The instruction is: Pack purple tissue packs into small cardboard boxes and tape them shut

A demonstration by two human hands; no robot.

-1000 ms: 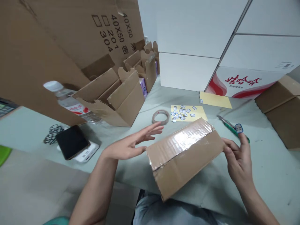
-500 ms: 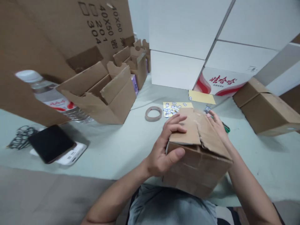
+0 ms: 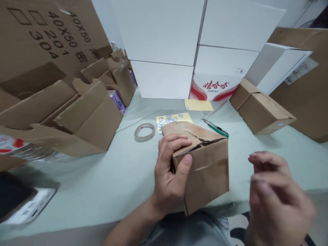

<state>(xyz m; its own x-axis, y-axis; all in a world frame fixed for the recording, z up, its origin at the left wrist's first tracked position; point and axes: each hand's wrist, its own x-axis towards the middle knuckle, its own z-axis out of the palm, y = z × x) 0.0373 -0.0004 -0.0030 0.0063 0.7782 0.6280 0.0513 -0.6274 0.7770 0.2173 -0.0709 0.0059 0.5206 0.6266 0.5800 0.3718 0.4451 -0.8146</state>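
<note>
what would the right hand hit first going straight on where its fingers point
Probably the carton held by the left hand, though how high the right hand sits is unclear.

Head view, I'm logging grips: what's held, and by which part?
Left hand: cardboard box, by its upper left corner. Right hand: too blurred to tell.

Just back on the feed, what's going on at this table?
A person's left hand grips a cardboard box by its near left corner; the top flaps don't lie quite flat. The right hand is off the box, to its right, too blurred to tell whether it holds anything. A tape roll lies left of the box, a green cutter just behind it.
</note>
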